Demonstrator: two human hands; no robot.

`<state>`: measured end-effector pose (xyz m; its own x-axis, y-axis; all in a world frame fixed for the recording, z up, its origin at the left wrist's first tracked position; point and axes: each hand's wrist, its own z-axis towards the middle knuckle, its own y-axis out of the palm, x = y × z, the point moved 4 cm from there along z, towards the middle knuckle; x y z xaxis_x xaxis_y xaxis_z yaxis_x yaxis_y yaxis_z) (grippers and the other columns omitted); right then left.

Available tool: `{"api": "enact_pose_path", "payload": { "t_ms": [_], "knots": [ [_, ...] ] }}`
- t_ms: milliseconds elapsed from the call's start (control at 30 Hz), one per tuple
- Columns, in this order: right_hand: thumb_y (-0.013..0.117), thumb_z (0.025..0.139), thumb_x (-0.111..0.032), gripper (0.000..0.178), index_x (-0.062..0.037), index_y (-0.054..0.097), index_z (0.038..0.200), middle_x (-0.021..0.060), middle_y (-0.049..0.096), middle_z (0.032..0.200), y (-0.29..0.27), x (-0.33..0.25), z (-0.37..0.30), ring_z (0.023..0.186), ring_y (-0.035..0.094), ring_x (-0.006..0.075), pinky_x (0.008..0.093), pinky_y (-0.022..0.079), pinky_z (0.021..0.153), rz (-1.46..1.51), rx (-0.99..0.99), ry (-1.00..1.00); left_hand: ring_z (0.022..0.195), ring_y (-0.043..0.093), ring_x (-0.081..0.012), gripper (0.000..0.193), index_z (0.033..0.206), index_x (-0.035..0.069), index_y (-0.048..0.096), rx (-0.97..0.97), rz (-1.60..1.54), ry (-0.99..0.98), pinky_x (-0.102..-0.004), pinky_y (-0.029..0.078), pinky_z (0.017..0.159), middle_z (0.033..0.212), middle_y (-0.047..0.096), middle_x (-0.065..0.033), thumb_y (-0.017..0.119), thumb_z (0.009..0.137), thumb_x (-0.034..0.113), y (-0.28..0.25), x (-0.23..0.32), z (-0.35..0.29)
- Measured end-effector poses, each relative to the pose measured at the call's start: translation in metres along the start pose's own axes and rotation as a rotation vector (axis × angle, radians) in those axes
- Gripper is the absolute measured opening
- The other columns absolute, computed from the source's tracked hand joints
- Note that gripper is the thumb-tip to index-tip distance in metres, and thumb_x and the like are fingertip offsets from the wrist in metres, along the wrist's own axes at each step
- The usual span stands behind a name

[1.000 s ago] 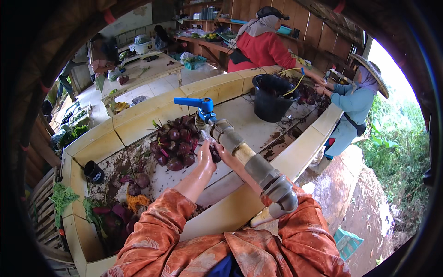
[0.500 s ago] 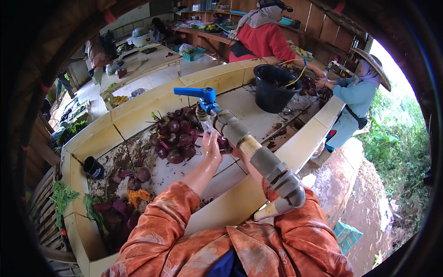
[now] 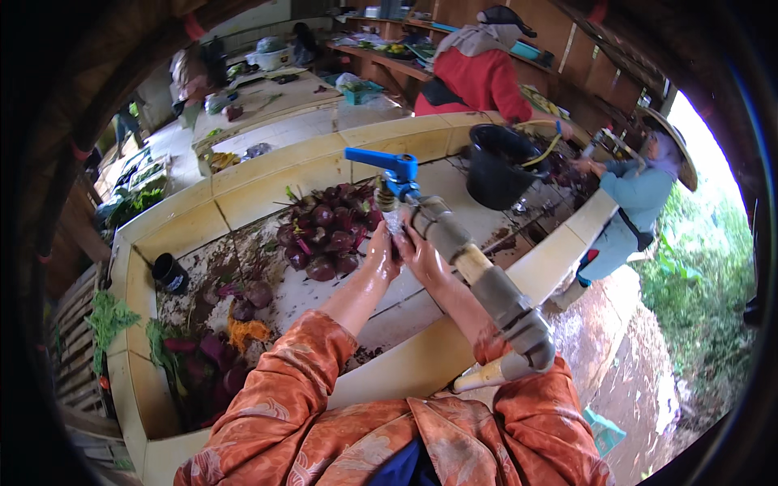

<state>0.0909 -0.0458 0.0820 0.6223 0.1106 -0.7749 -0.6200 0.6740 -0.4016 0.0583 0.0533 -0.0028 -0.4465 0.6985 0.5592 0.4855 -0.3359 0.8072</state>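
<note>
My left hand (image 3: 380, 254) and my right hand (image 3: 423, 258) meet under the running tap (image 3: 385, 194), wet and with fingers curled around a dark beetroot (image 3: 396, 245). Most of that beetroot is hidden by the fingers and the water. The tap has a blue lever (image 3: 379, 159) and sits on a thick grey pipe (image 3: 444, 231). Just left of my hands lies a heap of dark red beetroots (image 3: 322, 217) on the white tiled basin floor.
Muddy beetroots (image 3: 258, 295), orange fibres (image 3: 245, 332) and a black cup (image 3: 169, 274) lie at the left. A black bucket (image 3: 496, 174) stands farther back. Pale tiled walls (image 3: 267, 180) enclose the basin. One person in red (image 3: 478, 77) and another in light blue (image 3: 632, 198) work beyond.
My right hand, partly behind the pipe before, now shows beside the left under the water. The beetroot is turned and more covered by my fingers. The whole view has shifted slightly.
</note>
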Motion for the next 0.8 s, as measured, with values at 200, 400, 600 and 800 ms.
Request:
{"api": "enact_pose_path", "payload": {
  "t_ms": [200,400,600,800],
  "knots": [
    [0.056,0.085,-0.022,0.034,-0.0035,0.056,0.114,0.0084,0.062,0.1,0.011,0.039,0.019,0.09,0.059,0.0226,0.0325,0.046,0.079,0.127,-0.068,0.165,0.062,0.05,-0.0075,0.028,0.077,0.006,0.057,0.138,0.483,0.139,-0.0267,0.041,0.05,0.072,0.057,-0.0017,0.05,0.085,0.032,-0.008,-0.026,-0.015],
    [0.053,0.087,-0.022,0.033,0.0007,0.057,0.111,0.01,0.061,0.096,0.015,0.062,0.009,0.09,0.058,0.0174,0.0301,0.048,0.078,-0.392,-0.098,-0.178,0.07,0.052,-0.0109,0.02,0.094,0.006,0.053,0.21,0.193,0.368,-0.0252,0.044,0.054,0.076,0.053,-0.0019,0.051,0.085,0.024,0.002,-0.005,-0.023],
    [0.046,0.088,-0.044,0.04,-0.0121,0.054,0.111,0.003,0.062,0.097,0.03,0.106,0.007,0.083,0.061,0.022,0.0396,0.051,0.067,0.628,-0.294,0.735,0.069,0.05,-0.0113,0.02,0.097,0.009,0.047,0.018,0.495,0.216,-0.0298,0.044,0.045,0.084,0.052,-0.0024,0.053,0.087,0.026,0.009,0.0,-0.03],
    [0.043,0.09,-0.046,0.038,-0.0153,0.054,0.108,0.0025,0.061,0.091,0.003,0.084,0.015,0.075,0.061,0.0163,0.0335,0.05,0.057,0.663,-0.099,0.828,0.076,0.055,-0.0106,0.02,0.099,0.011,0.052,-0.028,0.311,0.273,-0.0308,0.049,0.067,0.084,0.056,-0.0005,0.052,0.088,0.027,0.01,0.008,-0.015]
  ]
}}
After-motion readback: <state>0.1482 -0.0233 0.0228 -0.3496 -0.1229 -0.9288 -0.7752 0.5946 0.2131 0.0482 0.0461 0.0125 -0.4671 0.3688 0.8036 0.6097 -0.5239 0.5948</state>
